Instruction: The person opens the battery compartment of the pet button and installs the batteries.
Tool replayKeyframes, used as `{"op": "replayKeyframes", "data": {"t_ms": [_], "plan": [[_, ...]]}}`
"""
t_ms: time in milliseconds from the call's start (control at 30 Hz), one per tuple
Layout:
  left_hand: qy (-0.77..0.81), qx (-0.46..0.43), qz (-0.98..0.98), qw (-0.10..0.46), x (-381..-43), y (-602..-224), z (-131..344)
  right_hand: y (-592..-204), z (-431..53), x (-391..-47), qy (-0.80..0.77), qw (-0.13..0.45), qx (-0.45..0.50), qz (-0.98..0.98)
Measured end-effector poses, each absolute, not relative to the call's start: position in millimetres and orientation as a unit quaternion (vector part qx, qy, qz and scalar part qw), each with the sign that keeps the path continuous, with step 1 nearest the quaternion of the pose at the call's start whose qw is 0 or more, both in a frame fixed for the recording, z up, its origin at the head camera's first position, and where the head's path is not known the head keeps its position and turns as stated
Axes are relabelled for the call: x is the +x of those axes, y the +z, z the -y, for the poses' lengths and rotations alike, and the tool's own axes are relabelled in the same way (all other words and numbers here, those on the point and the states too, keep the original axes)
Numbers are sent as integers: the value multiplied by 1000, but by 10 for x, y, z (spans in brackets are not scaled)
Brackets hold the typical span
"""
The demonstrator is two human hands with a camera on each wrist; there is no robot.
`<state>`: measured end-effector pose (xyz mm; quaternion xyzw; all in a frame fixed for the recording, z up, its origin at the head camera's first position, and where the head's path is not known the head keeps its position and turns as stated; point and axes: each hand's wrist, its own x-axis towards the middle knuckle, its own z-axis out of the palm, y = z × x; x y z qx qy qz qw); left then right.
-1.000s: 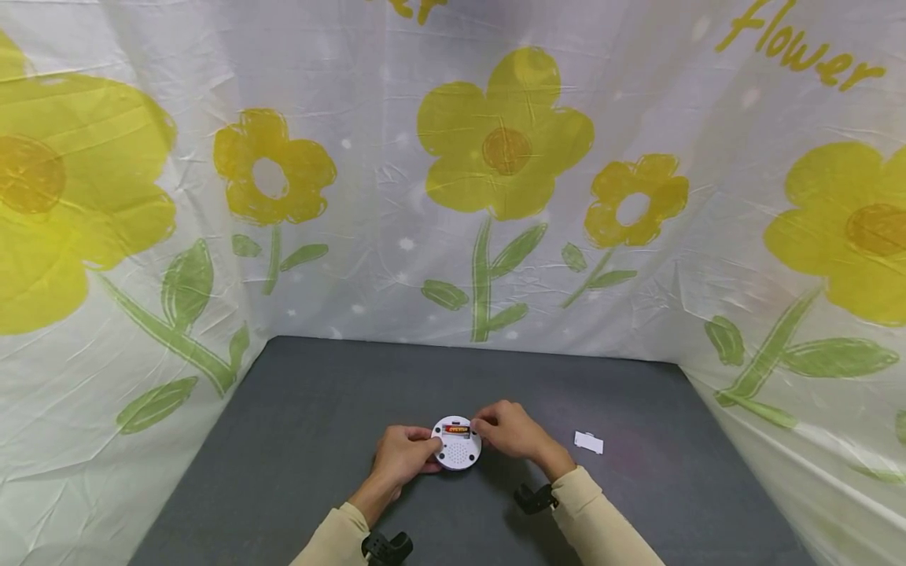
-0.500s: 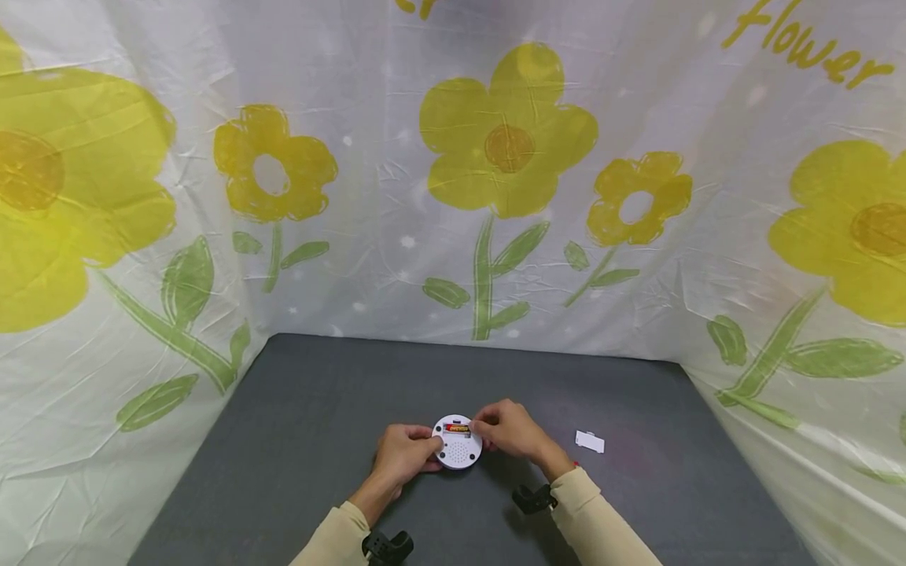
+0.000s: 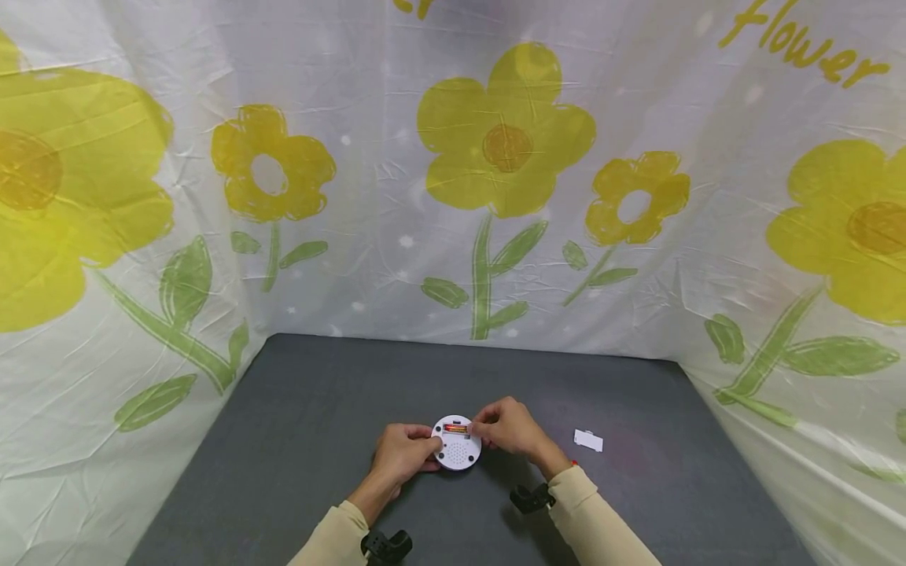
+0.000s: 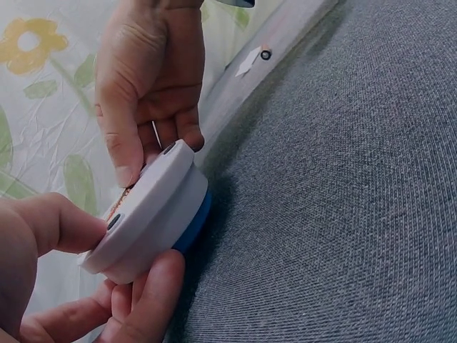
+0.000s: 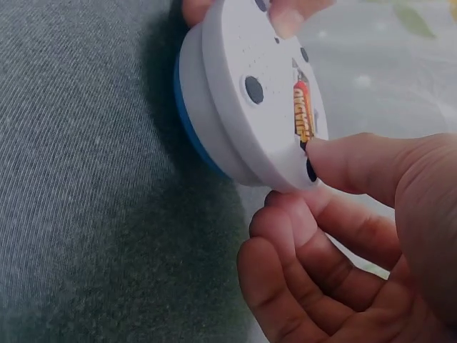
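A round white device (image 3: 457, 454) with dark rubber feet, speaker holes and a blue band (image 5: 190, 121) below lies underside up. Its battery compartment stands uncovered, and a red, black and orange battery (image 5: 303, 111) is in it. My left hand (image 3: 403, 454) holds the device by its left rim, thumb on the white face and fingers underneath. From the right, my right hand (image 3: 511, 428) has its thumb on the battery's end. Its other fingertips lie against the rim's underside, in the right wrist view, with the edge between thumb and fingers.
A white battery cover (image 3: 588, 441) lies on the dark grey tabletop (image 3: 340, 385) to the right. Beside the right cuff a small red edge (image 3: 574, 463) of something shows, mostly hidden by the wrist. A flower-printed curtain (image 3: 368, 196) hangs around the table.
The battery has shifted slightly in its compartment, and its label shows differently. My right forearm has moved a little left, uncovering the red edge. My left hand keeps its hold.
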<state>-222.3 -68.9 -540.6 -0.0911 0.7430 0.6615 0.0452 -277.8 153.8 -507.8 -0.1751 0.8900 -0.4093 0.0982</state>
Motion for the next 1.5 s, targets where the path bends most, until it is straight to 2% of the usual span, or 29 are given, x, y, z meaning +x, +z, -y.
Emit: {"op": "replayKeyframes", "data": {"t_ms": [800, 1367, 1500], "plan": [[650, -92, -752, 48, -2217, -5396, 684, -5095, -1451, -2759, -380, 73, -136, -912], [659, -92, -745, 49, -2208, -5409, 689, -5022, -1539, -2761, -379, 72, -191, -903], [661, -93, -743, 45, -2218, -5413, 685, -4978, -1597, -2786, -357, 49, -201, -911]]}}
